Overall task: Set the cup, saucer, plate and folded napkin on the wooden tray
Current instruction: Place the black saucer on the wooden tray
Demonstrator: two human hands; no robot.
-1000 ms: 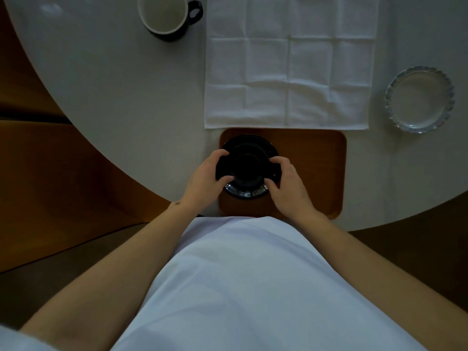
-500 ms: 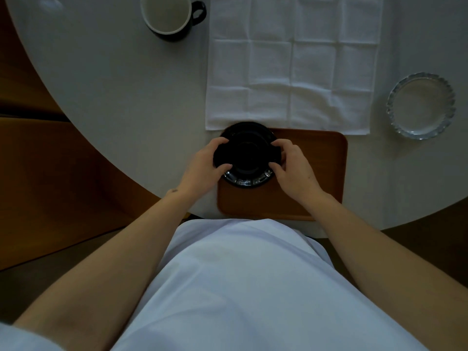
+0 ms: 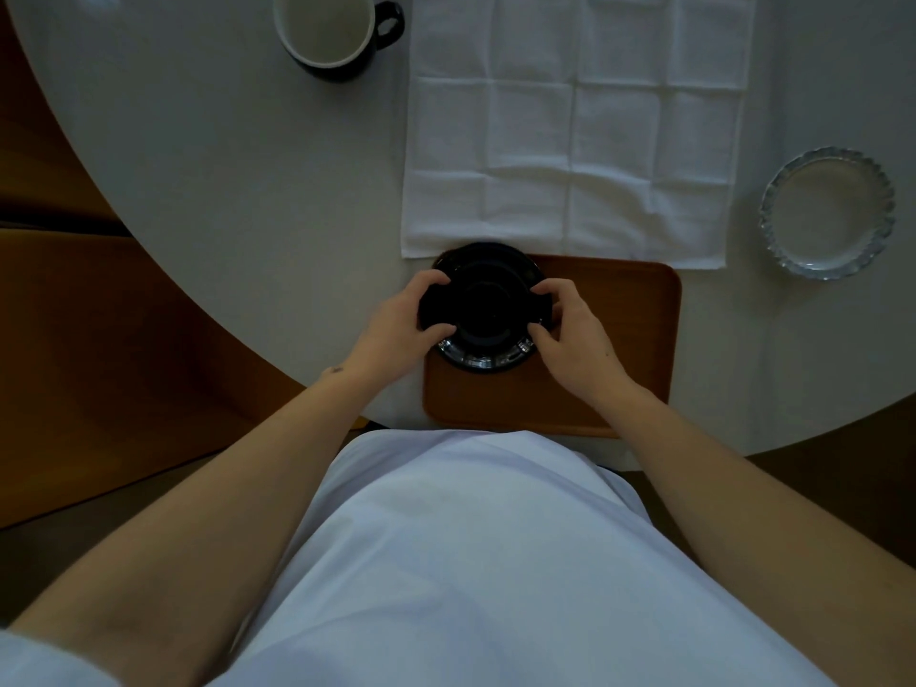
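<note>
Near the middle of the frame both hands grip a glossy black round saucer [image 3: 488, 309] by its opposite edges: the left hand [image 3: 396, 329] curls its fingers over the left rim with the thumb under the near side, and the right hand [image 3: 570, 329] pinches the right rim the same way. The saucer sits over the upper left corner of the rectangular brown wooden tray [image 3: 619, 339], and its far edge overlaps the near edge of the white creased cloth napkin [image 3: 575, 141]; whether the saucer rests on the tray or is held just above it cannot be told. Compared with a second ago, the saucer has travelled away from the person, from the near left part of the tray up to the tray's far edge, and the hands have gone with it without changing their hold. The napkin lies spread open, not folded, on the round white table [image 3: 223, 166], touching the tray's far side. The black cup with a white inside [image 3: 327, 32] stands at the upper left of the frame, well apart from the tray, handle to the right. The clear glass plate with a scalloped rim [image 3: 828, 213] lies at the right of the frame. Cup, napkin and plate have kept their places on the table.
</note>
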